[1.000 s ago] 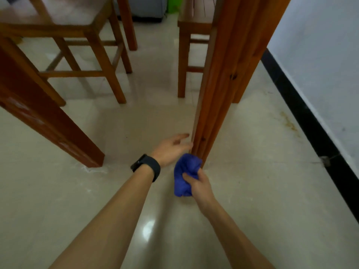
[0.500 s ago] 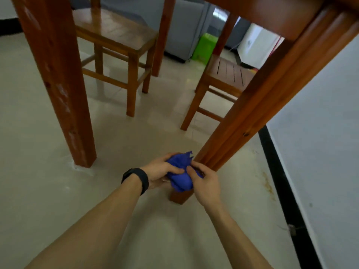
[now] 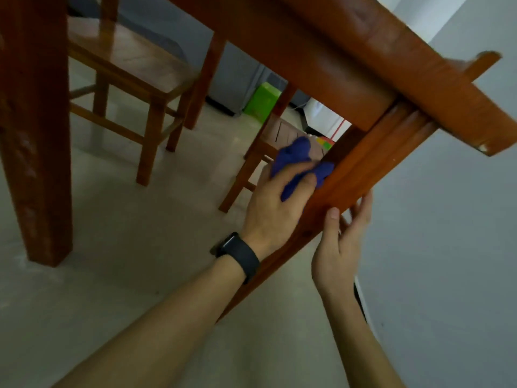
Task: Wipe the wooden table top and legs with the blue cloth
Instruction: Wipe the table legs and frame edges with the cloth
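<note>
dim indoor light | motion blur throughout | wide-angle edge distortion

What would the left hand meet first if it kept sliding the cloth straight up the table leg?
Probably the table's apron rail. The left hand presses the blue cloth against the leg, which runs up into that rail; nothing shows between, though depth is unclear.

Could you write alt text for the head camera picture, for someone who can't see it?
A person's left hand presses a blue cloth against a wooden table leg, while the right hand touches the leg's other side. Wooden stools stand behind on a pale floor.
</note>
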{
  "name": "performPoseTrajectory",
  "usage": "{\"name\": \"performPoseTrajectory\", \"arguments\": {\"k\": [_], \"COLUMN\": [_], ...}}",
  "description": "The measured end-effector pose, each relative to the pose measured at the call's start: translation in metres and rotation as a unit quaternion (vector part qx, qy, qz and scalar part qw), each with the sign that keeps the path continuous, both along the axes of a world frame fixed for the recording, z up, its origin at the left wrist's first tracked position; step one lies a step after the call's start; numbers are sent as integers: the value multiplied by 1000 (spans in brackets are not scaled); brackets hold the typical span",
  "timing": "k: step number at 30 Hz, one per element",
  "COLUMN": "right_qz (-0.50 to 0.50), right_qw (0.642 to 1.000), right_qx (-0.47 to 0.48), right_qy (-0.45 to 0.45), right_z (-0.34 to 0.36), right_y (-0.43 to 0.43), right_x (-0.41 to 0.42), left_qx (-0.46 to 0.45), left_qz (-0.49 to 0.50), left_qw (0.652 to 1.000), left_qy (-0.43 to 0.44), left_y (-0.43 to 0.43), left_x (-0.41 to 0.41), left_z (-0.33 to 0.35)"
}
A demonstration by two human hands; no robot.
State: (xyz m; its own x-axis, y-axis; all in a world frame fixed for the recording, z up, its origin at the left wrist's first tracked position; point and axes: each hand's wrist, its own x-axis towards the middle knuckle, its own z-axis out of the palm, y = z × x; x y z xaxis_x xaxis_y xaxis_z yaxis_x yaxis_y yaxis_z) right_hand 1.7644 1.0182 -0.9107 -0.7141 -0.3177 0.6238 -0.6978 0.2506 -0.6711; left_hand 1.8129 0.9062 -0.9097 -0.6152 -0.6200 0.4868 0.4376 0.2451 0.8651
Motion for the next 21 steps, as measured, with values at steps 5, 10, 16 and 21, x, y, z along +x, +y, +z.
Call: {"name": "performPoseTrajectory", "arguments": {"k": [5,10,16,21], "right_qz": [-18,-4,-31,-45], "right_qw": [999,996,993,996], "right_qx": [29,67,61,38], "right_qy": [-13,-65,-101,-74], "right_z": [-23,-68,-98,-111], "right_y": [-16,-11,-11,-14], "right_x": [7,23,33,32], "left_qx": [-15,-6,164,11], "left_qz": [-18,-148,-22,20], "left_qw": [989,931,970,982], "left_qy": [-146,-334,-177,-187], "left_y": [-2,-37,-48,8], "left_x": [1,24,5,6], "left_z": [-80,-171,-117,-125]}}
